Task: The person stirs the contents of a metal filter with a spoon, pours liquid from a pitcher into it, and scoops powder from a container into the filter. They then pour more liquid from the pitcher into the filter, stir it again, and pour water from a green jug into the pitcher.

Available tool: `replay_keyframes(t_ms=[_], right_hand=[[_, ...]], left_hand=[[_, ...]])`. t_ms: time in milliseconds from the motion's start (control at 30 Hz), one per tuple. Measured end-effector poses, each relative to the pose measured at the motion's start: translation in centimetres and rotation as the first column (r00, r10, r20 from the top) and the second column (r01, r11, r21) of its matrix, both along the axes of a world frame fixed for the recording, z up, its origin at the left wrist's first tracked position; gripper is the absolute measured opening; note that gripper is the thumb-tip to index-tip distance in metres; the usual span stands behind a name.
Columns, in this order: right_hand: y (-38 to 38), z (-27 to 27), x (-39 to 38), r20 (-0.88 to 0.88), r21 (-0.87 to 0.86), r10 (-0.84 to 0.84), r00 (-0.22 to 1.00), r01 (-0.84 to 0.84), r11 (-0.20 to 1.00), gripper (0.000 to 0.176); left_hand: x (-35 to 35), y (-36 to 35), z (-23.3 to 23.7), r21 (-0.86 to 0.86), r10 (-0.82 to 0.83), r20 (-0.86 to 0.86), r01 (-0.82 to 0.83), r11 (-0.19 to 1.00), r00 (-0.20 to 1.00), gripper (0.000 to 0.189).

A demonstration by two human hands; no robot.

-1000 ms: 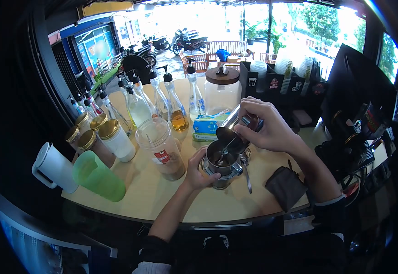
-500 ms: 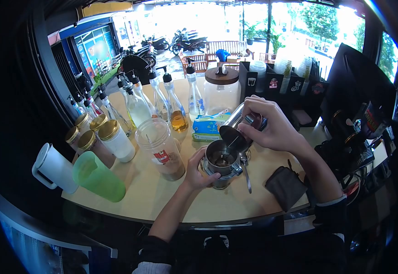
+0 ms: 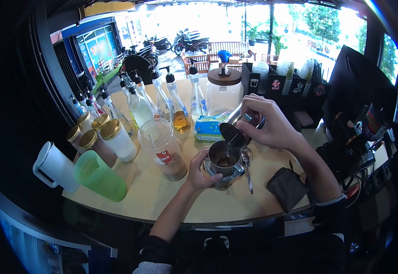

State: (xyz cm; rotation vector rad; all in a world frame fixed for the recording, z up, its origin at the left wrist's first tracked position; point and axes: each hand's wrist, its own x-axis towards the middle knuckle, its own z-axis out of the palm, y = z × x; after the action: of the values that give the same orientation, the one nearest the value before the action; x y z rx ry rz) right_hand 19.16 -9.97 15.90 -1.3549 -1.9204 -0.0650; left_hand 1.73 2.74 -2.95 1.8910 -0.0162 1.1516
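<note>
My left hand point(image 3: 201, 174) is wrapped around the near left side of a metal cup point(image 3: 225, 171), its thumb lying across the front. The cup has a shiny band with a fitting on its right side, and dark contents show inside. My right hand point(image 3: 272, 122) grips a steel pitcher point(image 3: 234, 135), tilted with its mouth over the cup's far rim. Whether liquid is leaving it is hard to make out. A metal spoon point(image 3: 250, 181) hangs down just right of the cup. Left of my left hand stands a clear plastic jar point(image 3: 164, 146) with brown powder low inside.
Gold-lidded jars point(image 3: 119, 141), a green pitcher point(image 3: 100, 178) and a white jug point(image 3: 56, 169) stand at left. Pump bottles point(image 3: 178, 107), a blue-green packet point(image 3: 210, 128) and a wood-lidded glass jar point(image 3: 224, 96) are behind. A dark cloth point(image 3: 286, 188) lies at right.
The whole view has shifted slightly. Both hands keep their grips, and the tilted pitcher stays over the cup with little visible movement.
</note>
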Motion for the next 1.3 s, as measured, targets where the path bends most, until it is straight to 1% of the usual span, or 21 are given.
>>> replay_keyframes(t_ms=[433, 533, 600, 633, 700, 833, 900, 933, 1000, 1033, 1100, 1300], right_hand=[[-0.5, 0.4, -0.3, -0.022, -0.008, 0.008, 1.000, -0.009, 1.000, 0.020], [-0.4, 0.4, -0.2, 0.002, 0.004, 0.001, 1.000, -0.001, 1.000, 0.020], [-0.2, 0.3, 0.0, 0.091, 0.074, 0.001, 0.996, -0.007, 0.997, 0.022], [-0.2, 0.3, -0.1, 0.091, 0.074, 0.001, 0.996, -0.008, 0.997, 0.022], [-0.2, 0.4, -0.4, 0.053, 0.041, 0.012, 0.998, -0.015, 0.999, 0.021], [0.2, 0.4, -0.7, 0.073, 0.036, 0.020, 0.997, -0.022, 0.999, 0.020], [0.4, 0.3, -0.9, 0.008, -0.004, 0.047, 0.999, -0.047, 0.999, 0.020], [0.5, 0.3, -1.0, 0.008, -0.003, 0.048, 0.999, -0.048, 0.999, 0.020], [0.5, 0.3, -1.1, 0.064, 0.045, 0.053, 0.997, -0.056, 0.997, 0.019], [0.6, 0.4, -1.0, 0.064, 0.046, 0.052, 0.997, -0.055, 0.997, 0.019], [0.6, 0.4, -1.0, 0.152, 0.081, 0.057, 0.987, -0.069, 0.994, 0.019], [0.2, 0.2, -0.7, 0.139, 0.073, 0.054, 0.989, -0.065, 0.995, 0.019]], left_hand=[[0.1, 0.2, -0.3, 0.000, -0.004, -0.002, 0.004, 1.000, 1.000, 0.071], [0.0, 0.1, -0.1, -0.003, -0.010, -0.009, 0.010, 1.000, 1.000, 0.072], [0.0, 0.1, -0.1, 0.003, -0.002, -0.008, 0.002, 1.000, 1.000, 0.072], [0.0, 0.1, -0.1, 0.003, -0.002, -0.008, 0.002, 1.000, 1.000, 0.072], [0.0, 0.0, 0.2, 0.008, -0.005, -0.007, 0.005, 1.000, 1.000, 0.072], [0.0, 0.1, 0.0, 0.007, 0.000, -0.006, 0.000, 1.000, 1.000, 0.073], [0.0, 0.1, -0.1, 0.009, -0.004, -0.001, 0.004, 1.000, 1.000, 0.073], [0.0, 0.2, -0.2, 0.010, -0.004, -0.001, 0.004, 1.000, 1.000, 0.073], [0.0, 0.2, -0.2, 0.011, 0.002, 0.001, -0.002, 1.000, 1.000, 0.072], [0.0, 0.2, -0.2, 0.011, 0.002, 0.001, -0.002, 1.000, 1.000, 0.072], [-0.1, 0.1, 0.0, 0.019, 0.009, -0.010, -0.009, 1.000, 1.000, 0.072], [-0.1, 0.2, 0.0, 0.026, -0.001, -0.018, 0.002, 1.000, 1.000, 0.075]])
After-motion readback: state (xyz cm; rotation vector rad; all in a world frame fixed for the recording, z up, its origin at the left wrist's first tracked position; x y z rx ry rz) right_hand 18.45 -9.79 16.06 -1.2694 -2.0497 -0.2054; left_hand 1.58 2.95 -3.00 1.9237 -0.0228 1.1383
